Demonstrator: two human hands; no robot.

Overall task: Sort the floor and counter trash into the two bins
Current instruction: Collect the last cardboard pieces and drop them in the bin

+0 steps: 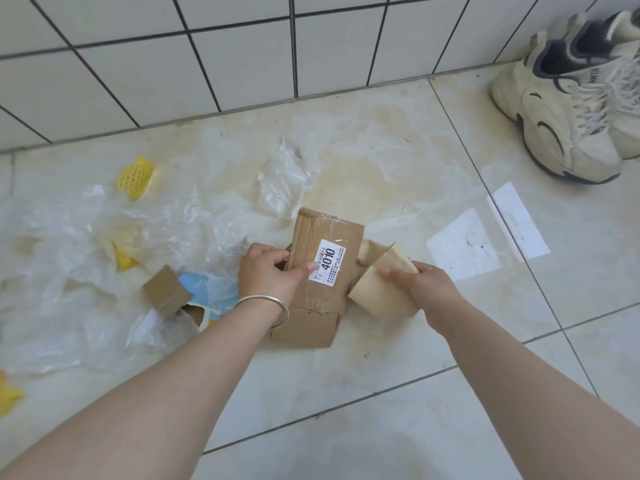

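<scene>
Down on the floor [346, 393], closest to us, two bare forearms reach forward. Left hand [268, 271], bracelet [273, 304] at the wrist, pinches the left edge of the box [322, 271], thumb pressed near its label [327, 261], fingers curled behind. That reads as steadying it. Right hand [420, 284] grips a paper cup [381, 296] against the box's right side, likely gathering both as one load. The flattened box lies with its long axis running away from us, leaning slightly right, top flap towards the wall [207, 46]. Left of it, a cardboard scrap [166, 289] and crumpled plastic [86, 237] wait. Farther back lies yellow foam net [135, 176]. Far right, sneakers [571, 109] sit by the wall. No bins in sight.
</scene>
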